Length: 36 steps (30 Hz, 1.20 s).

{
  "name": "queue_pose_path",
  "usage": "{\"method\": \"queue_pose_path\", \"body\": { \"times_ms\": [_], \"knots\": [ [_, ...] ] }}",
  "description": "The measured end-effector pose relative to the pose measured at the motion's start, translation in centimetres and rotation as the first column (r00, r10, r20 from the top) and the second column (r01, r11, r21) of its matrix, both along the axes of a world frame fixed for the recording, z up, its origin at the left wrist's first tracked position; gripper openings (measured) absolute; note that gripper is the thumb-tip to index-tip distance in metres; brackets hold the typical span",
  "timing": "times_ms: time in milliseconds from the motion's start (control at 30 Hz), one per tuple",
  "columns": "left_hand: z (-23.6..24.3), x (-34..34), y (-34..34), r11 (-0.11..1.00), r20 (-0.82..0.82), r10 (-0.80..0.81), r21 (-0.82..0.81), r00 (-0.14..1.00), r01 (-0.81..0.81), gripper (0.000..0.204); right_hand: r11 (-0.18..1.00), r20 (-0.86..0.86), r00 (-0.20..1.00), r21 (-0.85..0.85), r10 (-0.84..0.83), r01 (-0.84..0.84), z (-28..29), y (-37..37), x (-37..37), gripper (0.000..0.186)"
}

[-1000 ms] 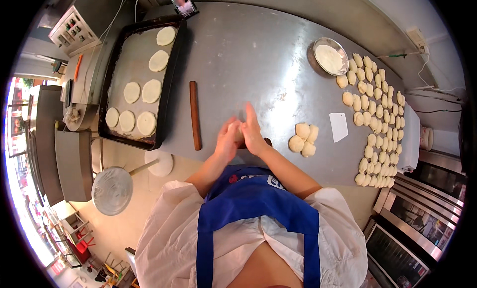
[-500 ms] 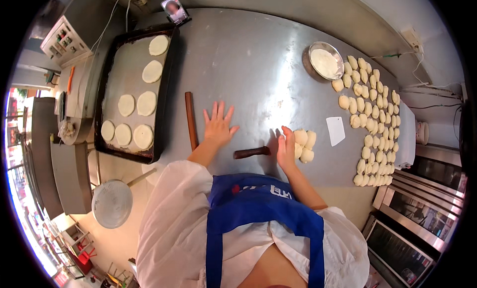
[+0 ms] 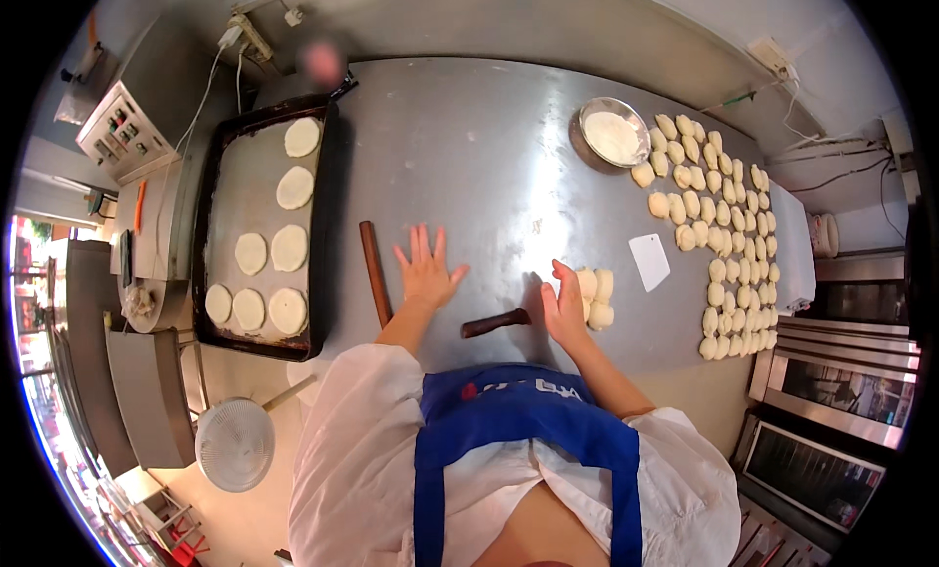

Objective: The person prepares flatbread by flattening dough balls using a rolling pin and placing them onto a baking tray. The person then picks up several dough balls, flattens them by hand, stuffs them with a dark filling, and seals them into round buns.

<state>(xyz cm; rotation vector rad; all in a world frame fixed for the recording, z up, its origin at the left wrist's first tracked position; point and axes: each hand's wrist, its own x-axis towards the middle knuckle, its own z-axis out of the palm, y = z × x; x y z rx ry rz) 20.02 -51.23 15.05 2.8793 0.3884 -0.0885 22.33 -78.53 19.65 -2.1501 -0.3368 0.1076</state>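
My left hand [image 3: 427, 276] is palm down over the metal table with its fingers spread, holding nothing. Just left of it lies a long brown rolling pin [image 3: 374, 272]. My right hand [image 3: 565, 311] is turned on its side, fingers apart and empty. Right beside it sits a small cluster of pale dough pieces [image 3: 601, 301], partly hidden by the hand. Between my two hands rests a short dark wooden rod [image 3: 494, 322]. A white dough scraper [image 3: 648, 262] lies flat to the right of the cluster.
A black-rimmed baking tray [image 3: 318, 273] on the left carries several flat dough rounds [image 3: 290, 247]. A metal bowl of flour [image 3: 614, 134] stands at the back right, near rows of dough pieces [image 3: 724, 215]. A stand-held device [image 3: 342, 85] is at the far left edge.
The view has tilted, so the table and everything on it sit lower in the picture. Both hands remain empty, and the index finger and thumb of the right one look slightly further apart.
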Motion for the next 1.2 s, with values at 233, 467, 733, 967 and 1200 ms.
{"method": "queue_pose_path", "body": {
  "times_ms": [233,467,733,967,1200],
  "knots": [
    [-2.7,-4.7,1.6,0.982,0.122,-0.055,-0.173,0.991,0.076,0.063,0.993,0.234,0.967,-0.09,0.099,-0.08,-0.2,-0.9,-0.6,0.051],
    [-0.2,-6.7,3.6,0.923,-0.261,0.189,-0.281,0.947,-0.262,0.052,1.0,0.081,0.997,-0.02,0.012,-0.01,-1.7,-1.6,-1.2,0.048],
    [0.5,-3.1,5.8,0.924,-0.253,0.079,-0.345,0.964,-0.166,0.045,0.992,0.217,0.971,-0.098,0.105,-0.085,-1.3,-1.6,-0.9,0.042],
    [-2.2,-2.7,1.9,0.972,0.009,0.216,-0.102,0.976,-0.214,0.028,0.992,0.06,0.996,-0.115,0.067,-0.059,-1.1,-3.0,-1.5,0.033],
    [-1.6,-3.1,0.9,0.984,0.131,0.176,-0.058,0.976,-0.17,0.053,0.984,0.109,0.991,-0.165,0.082,-0.063,-1.7,-3.2,-1.1,0.03]
  ]
}}
